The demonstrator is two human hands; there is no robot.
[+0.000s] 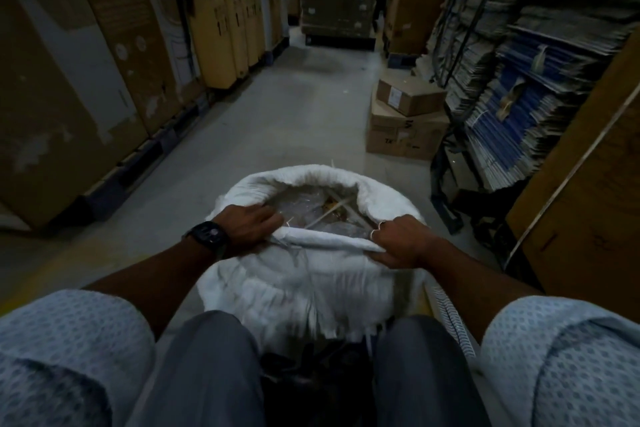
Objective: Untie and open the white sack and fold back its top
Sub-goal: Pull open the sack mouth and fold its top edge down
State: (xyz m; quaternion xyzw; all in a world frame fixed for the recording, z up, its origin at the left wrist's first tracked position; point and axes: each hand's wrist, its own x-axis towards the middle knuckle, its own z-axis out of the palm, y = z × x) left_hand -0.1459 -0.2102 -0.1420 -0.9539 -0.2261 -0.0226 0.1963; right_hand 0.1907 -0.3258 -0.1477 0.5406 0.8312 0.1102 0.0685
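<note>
The white sack (311, 284) stands upright on the floor between my knees, its mouth wide open. Its top is rolled outward into a thick cuff all around. Clear plastic-wrapped contents (322, 211) with pale straps crossing them show inside. My left hand (247, 224), with a dark watch on its wrist, grips the near-left part of the rolled rim, fingers reaching into the opening. My right hand (398, 241), wearing rings, clutches the near-right rim with the thumb under the fold.
A grey concrete aisle (277, 114) runs ahead. Tall cardboard boxes (104, 45) line the left side on pallets. Two small cartons (407, 118) are stacked at the right, beside racks of flattened blue-and-white bundles (519, 114). A large brown carton (595, 184) stands near right.
</note>
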